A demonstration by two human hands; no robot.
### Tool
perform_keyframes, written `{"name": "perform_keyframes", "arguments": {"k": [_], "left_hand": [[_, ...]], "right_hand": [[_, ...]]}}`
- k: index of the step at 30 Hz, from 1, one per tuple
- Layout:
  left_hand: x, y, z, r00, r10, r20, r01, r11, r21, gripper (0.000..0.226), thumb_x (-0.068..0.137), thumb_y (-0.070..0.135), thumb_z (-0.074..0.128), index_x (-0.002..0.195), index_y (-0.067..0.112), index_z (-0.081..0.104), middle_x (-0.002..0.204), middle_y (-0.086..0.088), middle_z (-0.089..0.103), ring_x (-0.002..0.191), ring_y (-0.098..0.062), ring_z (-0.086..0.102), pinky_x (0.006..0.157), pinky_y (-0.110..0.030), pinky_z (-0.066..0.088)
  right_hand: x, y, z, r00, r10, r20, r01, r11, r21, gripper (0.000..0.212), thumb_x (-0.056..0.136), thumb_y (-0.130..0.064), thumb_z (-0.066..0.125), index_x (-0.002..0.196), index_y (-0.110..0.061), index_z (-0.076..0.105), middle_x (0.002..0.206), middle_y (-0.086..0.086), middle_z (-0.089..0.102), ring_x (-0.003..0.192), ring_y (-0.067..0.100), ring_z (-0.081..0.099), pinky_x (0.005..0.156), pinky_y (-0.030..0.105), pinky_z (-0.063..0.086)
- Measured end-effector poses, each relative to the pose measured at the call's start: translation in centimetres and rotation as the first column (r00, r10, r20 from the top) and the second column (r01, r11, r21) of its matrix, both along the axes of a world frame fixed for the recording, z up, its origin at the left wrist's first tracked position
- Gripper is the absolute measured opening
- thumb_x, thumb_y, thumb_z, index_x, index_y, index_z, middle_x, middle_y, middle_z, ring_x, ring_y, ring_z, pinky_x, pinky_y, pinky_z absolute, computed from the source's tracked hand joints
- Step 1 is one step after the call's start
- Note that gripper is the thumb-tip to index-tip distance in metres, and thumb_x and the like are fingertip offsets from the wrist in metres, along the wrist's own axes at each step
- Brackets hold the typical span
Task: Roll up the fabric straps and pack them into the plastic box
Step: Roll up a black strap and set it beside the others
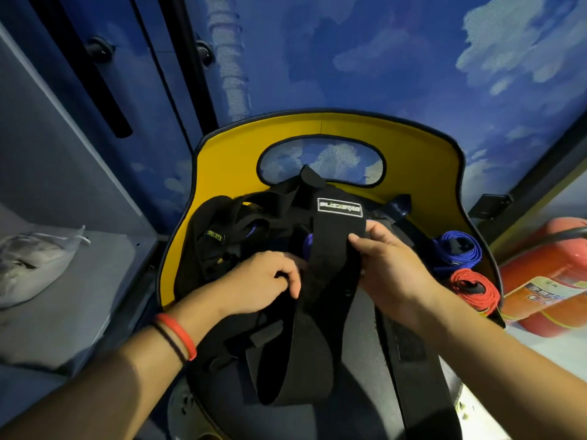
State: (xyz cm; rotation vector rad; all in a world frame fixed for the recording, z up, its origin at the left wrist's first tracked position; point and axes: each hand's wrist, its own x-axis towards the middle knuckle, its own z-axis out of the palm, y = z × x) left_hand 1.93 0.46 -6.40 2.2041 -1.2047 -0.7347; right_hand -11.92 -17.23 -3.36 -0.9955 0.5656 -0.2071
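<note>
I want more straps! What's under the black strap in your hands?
Below the black strap lie more black straps on the yellow chair, something purple peeking out. The seat beneath is hidden.

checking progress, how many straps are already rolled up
2: a blue roll at the right edge of the yellow seat, and a red roll just nearer the person. More may hide under the black straps.
</note>
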Motion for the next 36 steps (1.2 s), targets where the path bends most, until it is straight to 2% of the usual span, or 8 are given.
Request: {"name": "perform_keyframes", "arguments": {"k": [4, 8, 12, 14, 18, 20, 25, 36], "left_hand": [[0.5, -1.2, -1.4, 0.965, -0.058, 0.256, 0.074, 0.996, -0.052, 0.019, 0.094, 0.014, 0.066, 0.107, 0.027, 0.07, 0.137, 0.014, 0.056, 0.137, -0.007, 0.043, 0.114, -0.028, 0.034], [-0.1, -2.6, -2.2, 0.772, -0.323, 0.547, 0.269, 0.946, 0.18, 0.068, 0.088, 0.047, 0.073, 0.148, 0.038, 0.044, 0.169, 0.01, 0.01, 0.157, -0.013, -0.01, 0.128, -0.046, 0.002], [-1.2, -5.4, -2.5, 0.554, -0.523, 0.648, 0.328, 0.853, 0.407, 0.105, 0.07, 0.061, 0.082, 0.157, 0.037, 0.028, 0.171, 0.002, -0.004, 0.153, -0.026, -0.028, 0.122, -0.065, -0.006], [-1.5, -6.7, -2.7, 0.512, -0.591, 0.623, 0.289, 0.802, 0.523, 0.114, 0.065, 0.066, 0.082, 0.158, 0.034, 0.026, 0.171, -0.001, -0.007, 0.15, -0.031, -0.032, 0.117, -0.071, -0.01], [-0.9, -8.5, -3.0, 0.509, -0.613, 0.604, 0.143, 0.753, 0.643, 0.115, 0.068, 0.08, 0.071, 0.161, 0.037, 0.018, 0.17, 0.0, -0.019, 0.149, -0.035, -0.034, 0.113, -0.073, -0.018], [0.2, -8.7, -3.1, 0.557, -0.585, 0.59, 0.044, 0.73, 0.682, 0.11, 0.069, 0.086, 0.062, 0.16, 0.043, 0.016, 0.17, 0.001, -0.015, 0.15, -0.035, -0.033, 0.11, -0.074, -0.023], [2.7, -8.2, -2.7, 0.651, -0.509, 0.563, -0.155, 0.637, 0.756, 0.103, 0.072, 0.09, 0.054, 0.158, 0.052, 0.011, 0.171, 0.006, -0.01, 0.151, -0.033, -0.032, 0.107, -0.074, -0.023], [4.8, -7.3, -2.0, 0.652, -0.3, 0.696, -0.465, 0.567, 0.68, 0.076, 0.082, 0.068, 0.067, 0.149, 0.046, 0.039, 0.168, 0.004, 0.013, 0.156, -0.032, -0.012, 0.111, -0.078, -0.012]], "right_hand": [[-1.8, -2.4, 1.4, 0.99, -0.083, -0.118, 0.062, 0.983, -0.172, 0.014, 0.098, -0.004, 0.054, 0.103, -0.014, 0.061, 0.097, 0.017, 0.073, 0.082, 0.028, 0.069, 0.072, 0.039, 0.054], [-4.1, -3.9, 1.6, 0.96, -0.096, -0.264, 0.022, 0.963, -0.27, 0.019, 0.099, -0.002, 0.053, 0.095, -0.015, 0.066, 0.098, 0.016, 0.076, 0.088, 0.032, 0.069, 0.088, 0.052, 0.051], [-5.5, -4.3, 0.5, 0.934, -0.103, -0.343, -0.017, 0.944, -0.33, 0.018, 0.099, 0.001, 0.055, 0.107, -0.009, 0.067, 0.102, 0.017, 0.076, 0.088, 0.029, 0.072, 0.078, 0.043, 0.057], [-6.0, -4.6, -0.4, 0.915, -0.111, -0.388, -0.047, 0.926, -0.376, 0.019, 0.097, 0.004, 0.057, 0.104, -0.009, 0.068, 0.099, 0.017, 0.075, 0.084, 0.025, 0.072, 0.07, 0.036, 0.057], [-7.1, -5.3, -2.2, 0.867, -0.085, -0.49, -0.202, 0.841, -0.502, 0.02, 0.094, 0.003, 0.063, 0.094, -0.016, 0.069, 0.082, 0.004, 0.071, 0.064, 0.009, 0.066, 0.054, 0.021, 0.05], [-7.7, -5.5, -3.6, 0.831, -0.081, -0.551, -0.307, 0.759, -0.574, 0.013, 0.093, -0.003, 0.067, 0.09, -0.016, 0.067, 0.078, 0.004, 0.069, 0.063, 0.014, 0.063, 0.056, 0.029, 0.048], [-8.7, -5.3, -6.2, 0.768, -0.148, -0.623, -0.54, 0.374, -0.754, 0.011, 0.089, -0.019, 0.068, 0.087, -0.011, 0.061, 0.083, 0.003, 0.065, 0.079, 0.026, 0.061, 0.069, 0.039, 0.051], [-8.8, -5.0, -7.8, 0.755, -0.138, -0.641, -0.607, 0.224, -0.763, 0.008, 0.099, -0.021, 0.054, 0.106, -0.017, 0.053, 0.097, 0.004, 0.063, 0.085, 0.026, 0.065, 0.074, 0.046, 0.057]]}}
